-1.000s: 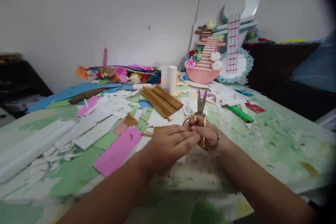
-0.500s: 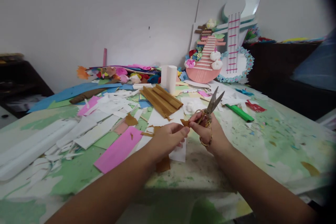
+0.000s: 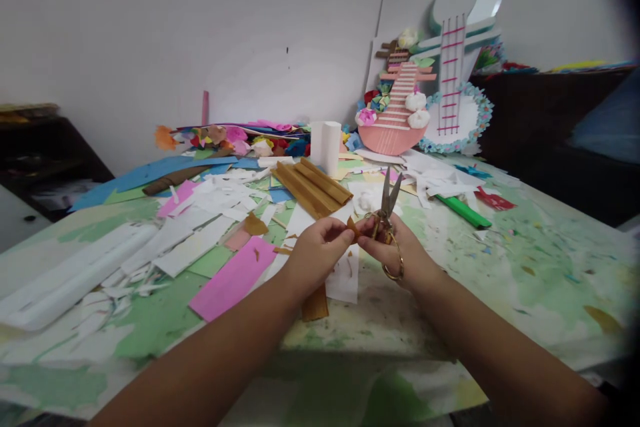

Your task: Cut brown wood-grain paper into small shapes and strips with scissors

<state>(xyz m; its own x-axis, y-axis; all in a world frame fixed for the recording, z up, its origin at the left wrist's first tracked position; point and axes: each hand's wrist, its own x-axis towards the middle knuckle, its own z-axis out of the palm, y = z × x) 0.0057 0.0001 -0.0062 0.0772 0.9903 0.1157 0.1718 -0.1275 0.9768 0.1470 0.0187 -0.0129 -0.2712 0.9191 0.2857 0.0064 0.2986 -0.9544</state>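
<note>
The person's left hand [image 3: 317, 248] pinches a small brown paper scrap [image 3: 353, 227], creased and pointed, just above the paint-stained green table [image 3: 525, 260]. The right hand [image 3: 397, 255] grips gold-handled scissors [image 3: 386, 213], blades slightly parted and pointing up, beside the scrap. A brown paper strip [image 3: 315, 303] lies below the left hand, a pink paper rectangle [image 3: 234, 277] nearby.

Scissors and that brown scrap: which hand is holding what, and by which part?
The right hand holds the scissors by their gold handle loops, blades pointing up. The left hand pinches a small brown paper scrap at its edge with its fingertips.
</note>
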